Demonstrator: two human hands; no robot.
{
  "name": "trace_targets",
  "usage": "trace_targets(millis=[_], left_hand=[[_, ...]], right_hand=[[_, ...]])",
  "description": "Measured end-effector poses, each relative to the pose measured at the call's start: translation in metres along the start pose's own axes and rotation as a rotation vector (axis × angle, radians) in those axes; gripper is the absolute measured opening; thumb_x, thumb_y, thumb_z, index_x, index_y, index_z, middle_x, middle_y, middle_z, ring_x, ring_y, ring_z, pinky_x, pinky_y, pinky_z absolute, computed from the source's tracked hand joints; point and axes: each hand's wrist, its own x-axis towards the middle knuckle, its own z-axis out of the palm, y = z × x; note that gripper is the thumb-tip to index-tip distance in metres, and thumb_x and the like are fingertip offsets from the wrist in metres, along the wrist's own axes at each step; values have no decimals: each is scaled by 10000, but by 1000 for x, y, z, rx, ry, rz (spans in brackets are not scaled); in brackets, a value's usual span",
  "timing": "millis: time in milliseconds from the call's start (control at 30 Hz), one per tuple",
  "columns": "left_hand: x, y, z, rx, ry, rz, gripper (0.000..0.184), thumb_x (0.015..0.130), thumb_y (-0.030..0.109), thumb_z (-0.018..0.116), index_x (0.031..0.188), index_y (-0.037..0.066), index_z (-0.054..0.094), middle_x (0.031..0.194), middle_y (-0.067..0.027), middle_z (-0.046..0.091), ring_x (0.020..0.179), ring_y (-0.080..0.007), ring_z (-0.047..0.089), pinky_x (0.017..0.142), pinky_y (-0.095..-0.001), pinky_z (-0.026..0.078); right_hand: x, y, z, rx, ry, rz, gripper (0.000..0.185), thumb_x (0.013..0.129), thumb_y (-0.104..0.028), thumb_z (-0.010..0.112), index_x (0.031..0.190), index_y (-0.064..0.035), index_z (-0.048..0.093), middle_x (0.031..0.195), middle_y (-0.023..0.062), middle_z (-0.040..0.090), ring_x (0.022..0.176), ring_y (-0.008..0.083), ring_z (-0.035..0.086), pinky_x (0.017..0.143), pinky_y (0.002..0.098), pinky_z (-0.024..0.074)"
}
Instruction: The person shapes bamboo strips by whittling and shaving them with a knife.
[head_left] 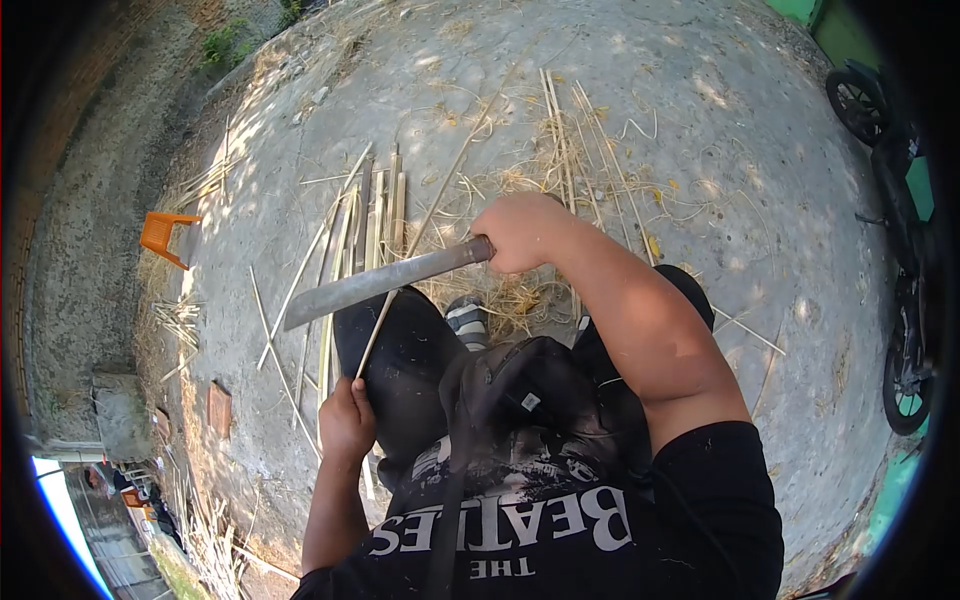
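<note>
My right hand (520, 232) is wrapped round the handle of a machete (390, 280), whose broad grey blade points left across my lap. Closed near its lower end, my left hand (347, 420) grips a long thin bamboo strip (440, 190). The strip slants up and away to the right, passing by the blade over my left thigh; I cannot tell whether blade and strip touch. Beside my left leg lies a bundle of split bamboo pieces (372, 215). Curly shavings (515, 300) are heaped on the ground between my feet.
More long strips (555, 140) lie ahead on the concrete ground (700, 130). An orange plastic stool (165, 238) stands at the left by a wall, with a brick-coloured block (219, 410) nearer me. A motorcycle (900, 240) is parked along the right side.
</note>
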Motion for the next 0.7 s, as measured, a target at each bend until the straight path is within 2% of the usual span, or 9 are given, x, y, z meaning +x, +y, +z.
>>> trace_targets(millis=[67, 167, 267, 367, 467, 500, 633, 700], left_hand=[[-4, -7, 3, -17, 12, 17, 347, 1092, 282, 446, 876, 28, 540, 718, -264, 621, 697, -517, 612, 602, -578, 448], [1, -5, 2, -9, 23, 28, 340, 1090, 275, 451, 871, 30, 539, 719, -263, 622, 689, -513, 614, 597, -581, 448], [4, 1, -4, 19, 2, 25, 340, 1089, 272, 452, 867, 29, 539, 721, -264, 622, 687, -513, 614, 597, -584, 448], [4, 4, -3, 24, -20, 8, 341, 1088, 271, 453, 866, 27, 540, 721, -266, 621, 686, -514, 614, 599, -584, 450], [5, 4, -1, 21, -17, 8, 342, 1088, 266, 453, 862, 23, 535, 718, -268, 617, 682, -513, 612, 597, -579, 451], [4, 1, 0, 7, -10, 24, 344, 1089, 265, 452, 860, 22, 532, 714, -269, 615, 679, -513, 611, 594, -577, 449], [0, -11, -1, -124, -10, 48, 347, 1091, 259, 447, 858, 18, 535, 694, -271, 608, 666, -513, 606, 583, -569, 443], [1, -12, -2, -94, -22, 49, 350, 1093, 262, 444, 868, 15, 547, 691, -271, 607, 666, -512, 607, 583, -568, 441]], right_hand=[[11, 36, 1, 148, 18, 100, 273, 760, -218, 681, 982, -72, 739, 921, 168, 735, 893, 366, 713, 769, 479, 550], [18, 70, 4, 360, 162, 359, 273, 758, -227, 683, 960, -52, 738, 912, 169, 738, 888, 362, 714, 765, 479, 550], [9, 57, -1, 315, 164, 377, 272, 762, -226, 686, 954, -42, 741, 933, 173, 742, 894, 363, 715, 777, 480, 550], [11, 41, 11, 230, 108, 189, 248, 731, -236, 717, 912, -66, 718, 853, 172, 721, 845, 378, 703, 740, 472, 541], [1, -2, 10, 52, -21, 42, 220, 726, -228, 714, 903, -98, 726, 849, 160, 719, 858, 366, 707, 748, 480, 544], [-2, -8, 10, 14, 22, -38, 191, 717, -217, 713, 883, -124, 731, 845, 145, 719, 859, 358, 708, 746, 485, 544], [9, 24, 3, 126, -40, 0, 175, 705, -201, 708, 859, -120, 724, 844, 141, 718, 848, 363, 703, 724, 489, 539], [15, 38, 1, 185, -45, 40, 169, 699, -193, 703, 848, -115, 719, 839, 140, 717, 840, 365, 701, 712, 489, 537]])
